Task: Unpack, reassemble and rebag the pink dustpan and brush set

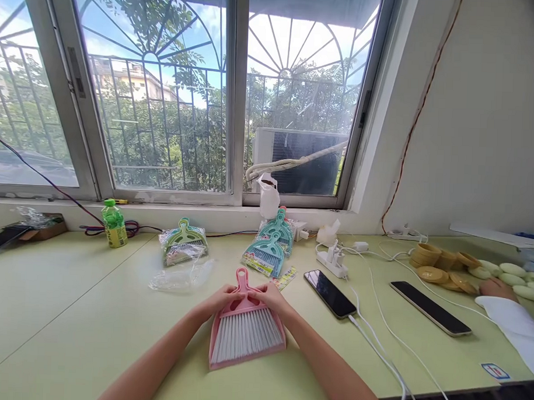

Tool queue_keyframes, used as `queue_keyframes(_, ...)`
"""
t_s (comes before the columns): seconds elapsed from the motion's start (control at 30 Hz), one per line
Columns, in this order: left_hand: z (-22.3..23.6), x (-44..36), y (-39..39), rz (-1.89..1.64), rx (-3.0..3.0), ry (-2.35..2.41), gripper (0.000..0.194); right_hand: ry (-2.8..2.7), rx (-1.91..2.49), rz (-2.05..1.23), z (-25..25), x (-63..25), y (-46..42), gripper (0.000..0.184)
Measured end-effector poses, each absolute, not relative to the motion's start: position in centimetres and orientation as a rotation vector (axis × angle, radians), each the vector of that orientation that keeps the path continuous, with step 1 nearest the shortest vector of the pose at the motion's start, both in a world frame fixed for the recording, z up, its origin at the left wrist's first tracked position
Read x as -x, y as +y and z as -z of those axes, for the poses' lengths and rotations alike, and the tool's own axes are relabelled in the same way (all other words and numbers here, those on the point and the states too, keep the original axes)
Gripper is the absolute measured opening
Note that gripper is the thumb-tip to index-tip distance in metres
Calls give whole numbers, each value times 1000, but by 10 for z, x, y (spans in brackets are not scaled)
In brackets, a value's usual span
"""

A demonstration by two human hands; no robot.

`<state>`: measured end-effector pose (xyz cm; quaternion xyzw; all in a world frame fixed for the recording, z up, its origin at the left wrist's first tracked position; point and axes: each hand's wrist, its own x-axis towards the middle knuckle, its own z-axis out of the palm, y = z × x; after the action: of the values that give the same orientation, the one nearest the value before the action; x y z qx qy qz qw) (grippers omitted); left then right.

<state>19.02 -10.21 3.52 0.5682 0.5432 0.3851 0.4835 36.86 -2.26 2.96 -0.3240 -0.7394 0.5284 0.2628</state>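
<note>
A small pink dustpan with a pink brush nested in it [245,330] lies on the pale green table [70,310] right in front of me, its white bristles facing me. My left hand [220,297] grips the upper left side of the set near the handle. My right hand [270,296] grips the upper right side. Both hands have fingers curled onto the pink plastic.
Teal brush sets in wrappers [269,247] and a green one [184,244] lie farther back, with a clear bag [179,278], a green bottle [114,224], two phones [329,292] [429,308], a power strip with cables [332,260], and yellow lids [440,267]. Another person's hand [496,288] rests at right.
</note>
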Motion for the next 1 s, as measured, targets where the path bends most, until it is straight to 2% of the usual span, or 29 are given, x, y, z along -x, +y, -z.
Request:
queue_keyframes(0.37, -28, -190, -96, -859, -1579, 1465, 56, -1930, 858, -1499, -28, -369, -22, 40)
queue_keyframes(0.73, -35, -193, -98, -911, -1583, 1506, 56, -1979, 856, -1362, -25, -371, -21, 36)
queue_keyframes(1.0, -41, -192, -99, -1080, -1387, 1299, 55, -1714, 795, -1488, -38, -374, -19, 44)
